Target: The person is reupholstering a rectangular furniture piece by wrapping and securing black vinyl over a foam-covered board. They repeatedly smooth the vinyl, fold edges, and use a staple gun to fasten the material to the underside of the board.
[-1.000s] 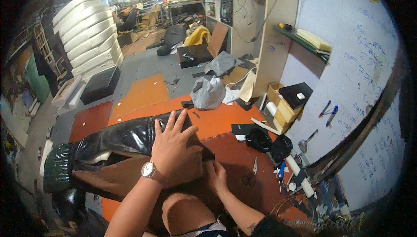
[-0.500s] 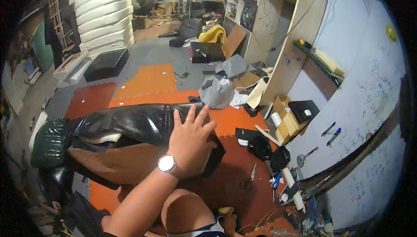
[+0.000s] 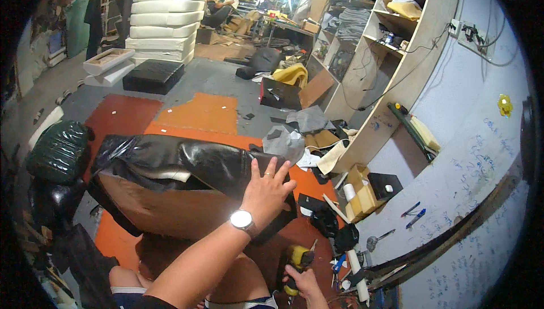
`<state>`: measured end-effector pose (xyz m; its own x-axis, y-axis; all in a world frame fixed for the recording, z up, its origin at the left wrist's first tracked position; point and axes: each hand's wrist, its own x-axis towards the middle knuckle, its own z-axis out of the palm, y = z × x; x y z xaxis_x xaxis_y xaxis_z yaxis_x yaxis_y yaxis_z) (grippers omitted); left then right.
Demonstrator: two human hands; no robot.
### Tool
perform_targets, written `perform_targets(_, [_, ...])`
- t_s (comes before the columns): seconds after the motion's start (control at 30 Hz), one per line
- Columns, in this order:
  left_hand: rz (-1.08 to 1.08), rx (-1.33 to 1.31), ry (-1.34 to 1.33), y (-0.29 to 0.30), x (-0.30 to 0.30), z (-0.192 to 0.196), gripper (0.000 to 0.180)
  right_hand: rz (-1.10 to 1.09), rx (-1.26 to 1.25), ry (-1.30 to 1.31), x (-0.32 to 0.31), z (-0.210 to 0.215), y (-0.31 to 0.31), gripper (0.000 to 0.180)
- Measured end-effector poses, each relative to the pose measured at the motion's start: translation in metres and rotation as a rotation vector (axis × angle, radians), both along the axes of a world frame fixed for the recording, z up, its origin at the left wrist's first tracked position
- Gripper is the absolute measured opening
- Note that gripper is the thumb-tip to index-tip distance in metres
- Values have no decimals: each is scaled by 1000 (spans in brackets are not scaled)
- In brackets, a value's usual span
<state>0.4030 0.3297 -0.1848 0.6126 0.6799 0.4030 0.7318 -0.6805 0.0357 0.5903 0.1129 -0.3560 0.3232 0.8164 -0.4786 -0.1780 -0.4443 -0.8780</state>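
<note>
Bracing the right end of the black leather-covered piece, over the orange mat before the person, with the left hand laid flat, fingers spread wide. Gripping the yellow-and-black tool in the right hand, fingers curled around it, apart from the piece. For good work, probably pressing firmly, smoothing loose folds near the white padding, and pointing the tip clear of spread fingers.

Black cover; brown panel; yellow-and-black power tool; orange floor mat; cream cushion stack.
</note>
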Motion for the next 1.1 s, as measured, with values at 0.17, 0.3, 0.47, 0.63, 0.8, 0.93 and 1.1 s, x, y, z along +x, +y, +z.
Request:
perform_targets(0.17, [-29, -2, 11, -1, 3, 2, 56, 9, 291, -204, -17, 23, 29, 22])
perform_targets(0.3, [-21, 49, 13, -2, 6, -5, 47, 49, 336, -735, -50, 39, 63, 34])
perform_targets(0.47, [-19, 68, 9, -2, 8, -8, 43, -106, 596, -834, -71, 32, 81, 32])
perform_targets(0.63, [-12, 18, 22, 3, 1, -3, 54, -46, 306, -229, -64, 32, 71, 41])
perform_targets(0.8, [11, 59, 38, 2, 4, -10, 70, -64, 106, -588, -12, -31, 40, 34])
perform_targets(0.93, [-6, 88, -4, -10, 8, -12, 51, 149, -159, -782, 59, -160, -8, 38])
perform_targets(1.1, [-68, 55, -49, -22, -2, -2, 47, 326, -304, -733, 50, -189, -46, 46])
